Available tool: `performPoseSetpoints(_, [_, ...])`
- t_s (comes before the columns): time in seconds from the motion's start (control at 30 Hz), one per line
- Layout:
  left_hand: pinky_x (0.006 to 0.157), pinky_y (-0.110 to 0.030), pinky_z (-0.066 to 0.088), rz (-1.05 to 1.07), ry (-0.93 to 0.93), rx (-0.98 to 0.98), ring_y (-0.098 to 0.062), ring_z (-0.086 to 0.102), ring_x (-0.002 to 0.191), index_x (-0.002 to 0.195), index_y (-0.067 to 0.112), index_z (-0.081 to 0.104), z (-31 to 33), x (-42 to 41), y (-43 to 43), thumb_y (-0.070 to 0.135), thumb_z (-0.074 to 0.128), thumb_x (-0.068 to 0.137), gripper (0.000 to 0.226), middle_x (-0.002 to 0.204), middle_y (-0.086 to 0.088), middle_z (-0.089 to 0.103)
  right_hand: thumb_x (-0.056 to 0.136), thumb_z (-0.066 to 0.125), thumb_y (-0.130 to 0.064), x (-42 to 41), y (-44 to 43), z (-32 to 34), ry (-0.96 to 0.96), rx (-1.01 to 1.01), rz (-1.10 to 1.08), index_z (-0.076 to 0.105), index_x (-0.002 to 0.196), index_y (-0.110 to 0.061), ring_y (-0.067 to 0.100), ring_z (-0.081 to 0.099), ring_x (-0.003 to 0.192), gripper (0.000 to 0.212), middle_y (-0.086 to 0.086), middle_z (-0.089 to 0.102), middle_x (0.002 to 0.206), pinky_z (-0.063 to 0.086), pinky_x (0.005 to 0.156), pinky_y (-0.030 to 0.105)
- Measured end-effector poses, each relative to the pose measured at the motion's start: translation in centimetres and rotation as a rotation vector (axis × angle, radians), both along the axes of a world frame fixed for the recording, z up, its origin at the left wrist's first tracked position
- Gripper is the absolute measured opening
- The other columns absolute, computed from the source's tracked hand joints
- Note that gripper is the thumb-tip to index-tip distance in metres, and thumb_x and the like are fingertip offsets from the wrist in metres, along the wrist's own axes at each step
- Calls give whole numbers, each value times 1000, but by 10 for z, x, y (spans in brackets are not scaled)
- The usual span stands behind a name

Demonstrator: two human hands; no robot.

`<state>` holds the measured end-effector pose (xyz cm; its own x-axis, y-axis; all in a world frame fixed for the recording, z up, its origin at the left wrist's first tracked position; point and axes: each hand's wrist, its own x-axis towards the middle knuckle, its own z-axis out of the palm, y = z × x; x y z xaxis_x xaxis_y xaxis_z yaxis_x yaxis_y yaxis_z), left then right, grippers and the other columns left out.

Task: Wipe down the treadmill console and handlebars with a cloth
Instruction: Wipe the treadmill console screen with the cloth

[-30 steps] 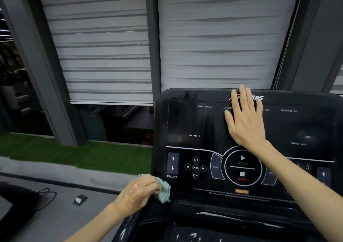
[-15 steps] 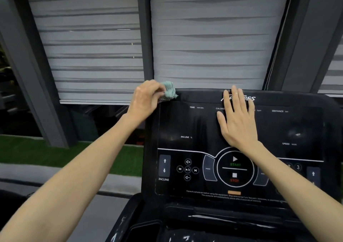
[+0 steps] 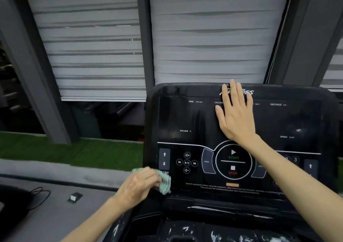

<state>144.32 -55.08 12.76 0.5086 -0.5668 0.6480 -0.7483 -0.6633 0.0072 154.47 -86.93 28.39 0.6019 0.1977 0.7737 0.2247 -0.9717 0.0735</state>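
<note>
Grey blinds [image 3: 89, 56] hang behind the black console [image 3: 185, 119]. The right grip [image 3: 235, 115] lies flat, released, on its display, the forearm covering right-side buttons. The left grip [image 3: 139, 186] grasps the teal cloth [image 3: 165, 183] at the console's lower-left corner. A cable [image 3: 40, 195] lies on the floor.

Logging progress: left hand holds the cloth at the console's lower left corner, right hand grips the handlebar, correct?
No: the head view shows the right hand lying flat on the console screen, gripping nothing. The left hand holds the cloth there.

Dim, soft, wide-angle edge distortion
</note>
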Motion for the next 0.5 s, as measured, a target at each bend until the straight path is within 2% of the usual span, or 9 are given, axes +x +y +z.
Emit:
performPoseSetpoints(0.17, [73,-30,46,120,-147,-163,-20,56,80,88,8,65,102,55,-16,10,53,91,13,88,-4,65,100,24,-40,-1,-1,1,11,-10,-14,20,152,-7,30,9,148,61,16,9,161,14,115,50])
performPoseSetpoints(0.3, [77,-29,43,212,-207,-267,-27,60,82,87,7,66,186,101,-31,2,64,85,6,86,-8,66,100,24,-41,-1,-1,1,20,4,-18,19,152,-9,29,7,149,62,14,8,161,12,116,49])
performPoseSetpoints(0.5, [77,-18,39,177,-196,-371,-19,60,81,86,6,69,203,115,-66,2,69,81,6,83,-6,69,100,26,-41,-1,-1,0,20,8,-10,19,152,-9,29,8,149,62,14,9,161,12,116,48])
